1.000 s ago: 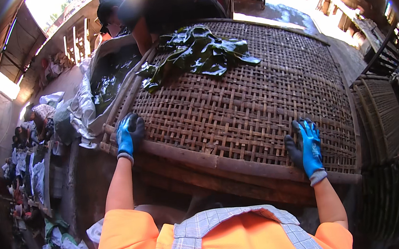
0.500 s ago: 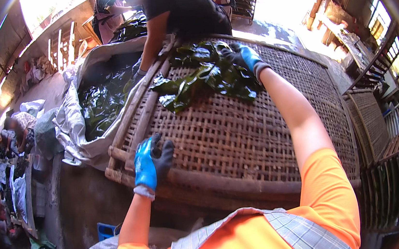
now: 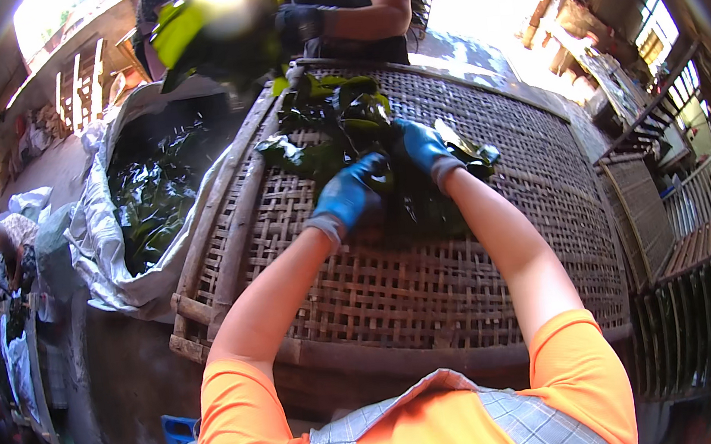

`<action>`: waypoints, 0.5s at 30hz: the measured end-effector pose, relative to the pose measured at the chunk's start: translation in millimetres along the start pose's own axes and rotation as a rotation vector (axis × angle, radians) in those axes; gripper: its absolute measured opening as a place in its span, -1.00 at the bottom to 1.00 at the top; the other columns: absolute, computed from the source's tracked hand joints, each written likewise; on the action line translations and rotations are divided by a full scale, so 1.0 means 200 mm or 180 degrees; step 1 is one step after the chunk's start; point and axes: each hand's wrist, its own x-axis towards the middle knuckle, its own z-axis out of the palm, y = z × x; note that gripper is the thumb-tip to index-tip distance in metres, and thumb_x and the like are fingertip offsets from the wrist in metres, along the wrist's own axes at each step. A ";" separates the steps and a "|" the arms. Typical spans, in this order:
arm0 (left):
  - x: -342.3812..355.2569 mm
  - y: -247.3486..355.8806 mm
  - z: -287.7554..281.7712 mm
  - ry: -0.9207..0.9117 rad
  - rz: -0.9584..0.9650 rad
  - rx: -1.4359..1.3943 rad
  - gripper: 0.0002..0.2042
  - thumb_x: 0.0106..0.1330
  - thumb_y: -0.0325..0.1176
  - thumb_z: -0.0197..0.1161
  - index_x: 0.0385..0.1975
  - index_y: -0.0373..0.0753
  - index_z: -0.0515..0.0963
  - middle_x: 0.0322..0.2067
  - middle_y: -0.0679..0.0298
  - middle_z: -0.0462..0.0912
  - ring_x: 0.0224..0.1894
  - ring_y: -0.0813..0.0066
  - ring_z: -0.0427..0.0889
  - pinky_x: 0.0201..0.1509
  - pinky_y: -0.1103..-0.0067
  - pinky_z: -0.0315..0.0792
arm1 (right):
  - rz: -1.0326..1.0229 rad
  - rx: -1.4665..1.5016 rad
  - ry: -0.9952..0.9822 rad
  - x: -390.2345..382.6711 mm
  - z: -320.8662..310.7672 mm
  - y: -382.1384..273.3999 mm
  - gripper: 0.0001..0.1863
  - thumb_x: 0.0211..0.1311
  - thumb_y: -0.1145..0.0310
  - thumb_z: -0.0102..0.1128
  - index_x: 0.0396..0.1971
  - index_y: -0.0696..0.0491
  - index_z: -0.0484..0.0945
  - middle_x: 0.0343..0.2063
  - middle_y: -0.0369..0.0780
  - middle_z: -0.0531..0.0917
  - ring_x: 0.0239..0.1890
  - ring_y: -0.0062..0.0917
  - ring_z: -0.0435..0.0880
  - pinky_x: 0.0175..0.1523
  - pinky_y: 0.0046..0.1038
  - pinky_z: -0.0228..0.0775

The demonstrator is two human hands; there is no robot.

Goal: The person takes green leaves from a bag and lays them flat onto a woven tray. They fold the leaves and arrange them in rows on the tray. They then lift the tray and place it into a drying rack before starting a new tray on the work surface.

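Large wet dark green leaves (image 3: 423,202) lie bunched on a woven bamboo drying rack (image 3: 364,299), toward its far left half. My left hand (image 3: 348,192), in a blue glove with dark grey fingers, is closed on the near side of the pile. Close by on its right, my right hand (image 3: 424,144) in a matching glove is closed on the same leaves. Its fingertips are partly hidden by them. More leaves (image 3: 322,108) lie beyond my hands, near the rack's far edge.
Across the rack, a co-worker's dark-gloved hand (image 3: 300,24) holds up a clump of leaves (image 3: 211,42). A white-lined vat (image 3: 98,249) of wet leaves stands left of the rack. Slatted racks (image 3: 695,316) lean at the right. Another person (image 3: 20,244) sits far left.
My left hand has moved from the rack's near left corner up to the leaves. My right hand has drawn nearer, pulling leaves with it. The co-worker has straightened and lifted a clump from the vat.
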 end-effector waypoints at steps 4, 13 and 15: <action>-0.27 0.53 0.33 -0.0588 0.0787 0.2201 -0.61 0.21 -0.55 0.00 0.00 0.00 0.52 -0.14 0.09 0.61 -0.10 0.08 0.60 -0.02 0.26 0.49 | 0.0784 0.2002 0.0290 -0.33 0.09 0.51 -0.71 0.26 0.17 -0.01 -0.21 -0.04 0.64 -0.29 -0.17 0.65 -0.28 -0.32 0.57 -0.12 -0.33 0.41; -0.43 0.67 0.18 -0.1583 0.0996 0.1039 -0.63 0.24 -0.46 0.19 0.08 -0.17 0.49 -0.07 0.16 0.60 -0.10 0.37 0.59 0.02 0.50 0.46 | 0.0659 0.0951 0.0732 -1.34 -0.60 0.59 -0.38 0.16 0.00 0.22 0.05 0.20 0.45 -0.02 0.05 0.57 0.03 -0.21 0.58 0.10 -0.30 0.38; -0.43 0.62 0.12 -0.1858 0.0375 -0.0068 -0.70 0.30 -0.46 0.13 0.02 -0.31 0.51 -0.06 0.17 0.60 -0.10 0.47 0.59 0.00 0.57 0.47 | 0.0668 0.0909 0.1134 -1.54 -0.62 0.57 -0.31 0.14 -0.04 0.23 0.08 0.25 0.41 0.04 0.08 0.51 0.11 -0.17 0.51 0.17 -0.28 0.32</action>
